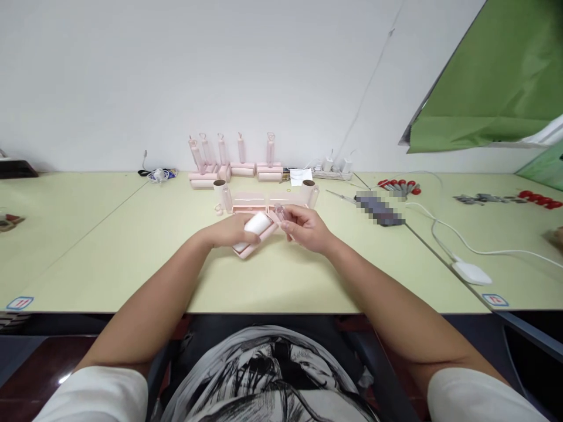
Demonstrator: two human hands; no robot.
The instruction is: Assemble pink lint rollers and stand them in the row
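Observation:
My left hand [229,230] is closed around a lint roller with a white paper roll [258,223] and a pink case [247,252], held tilted above the table. At its upper right end, my right hand [310,228] pinches a translucent pink handle [280,211]. Whether handle and roller are joined cannot be made out. Just behind my hands lie open pink cases [248,200], partly hidden. Beside them stand a brown-cored roll [219,185] on the left and another brown-cored roll [308,185] on the right, each next to a translucent handle.
Several pink lint rollers [204,183] with upright handles line the wall. A power strip [332,174] and white paper [301,176] are to their right. Farther right lie a blurred dark object [379,210], red-ended tools [400,186] and a white charger [472,272] with its cable.

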